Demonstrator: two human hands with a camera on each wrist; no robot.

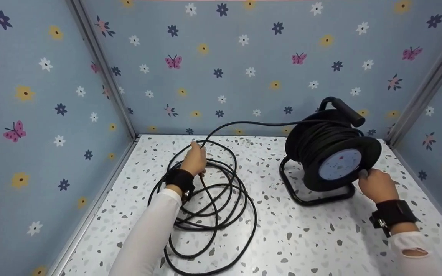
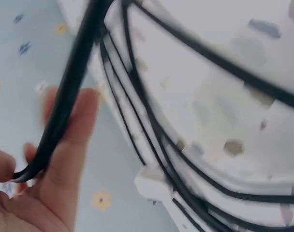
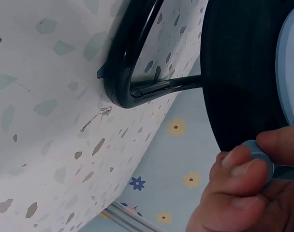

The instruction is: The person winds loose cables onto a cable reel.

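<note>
A black cable reel stands on the right of the speckled table, a pale socket disc on its front. My right hand grips the small crank knob at the drum's edge, thumb and fingers around it. Over on the left, my left hand holds the black cable, which passes between thumb and fingers. From that hand the cable arcs up and across to the top of the drum. Loose cable loops lie on the table below and around the left hand.
The reel's tubular stand rests on the tabletop, and its carrying handle juts up at the back. Flower-patterned panels with metal corner posts enclose the table at the back and both sides.
</note>
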